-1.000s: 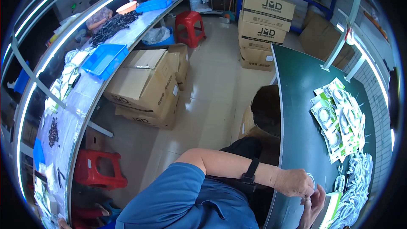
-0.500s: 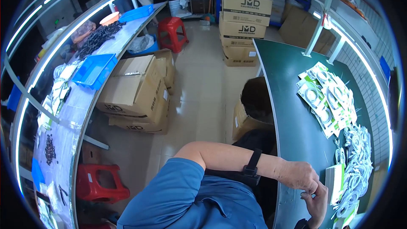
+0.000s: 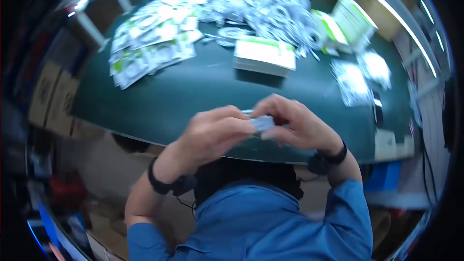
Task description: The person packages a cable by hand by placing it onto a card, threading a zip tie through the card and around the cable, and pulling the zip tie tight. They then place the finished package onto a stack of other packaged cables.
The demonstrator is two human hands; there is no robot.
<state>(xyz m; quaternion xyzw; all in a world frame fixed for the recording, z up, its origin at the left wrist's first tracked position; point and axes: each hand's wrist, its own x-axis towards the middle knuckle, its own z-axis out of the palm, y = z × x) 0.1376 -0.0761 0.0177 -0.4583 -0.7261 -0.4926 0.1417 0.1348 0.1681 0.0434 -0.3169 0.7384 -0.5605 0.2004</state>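
Over the near edge of the green table, my left hand and my right hand meet with fingers pinched. Between them is a small whitish piece, blurred and partly covered by the fingers, so its kind does not show. Just beyond my hands sits a stack of white and green cards. Behind it a large heap of coiled white cables spreads across the table.
Overlapping green-and-white packs with coiled cables lie to the left. On the right stand more green-and-white cards, beside clear plastic bags and a dark flat object. A bright light tube runs above the table.
The view has swung from the aisle to face the green table. My hands, earlier together at the table's edge on the right, are now centred and hold the small whitish piece.
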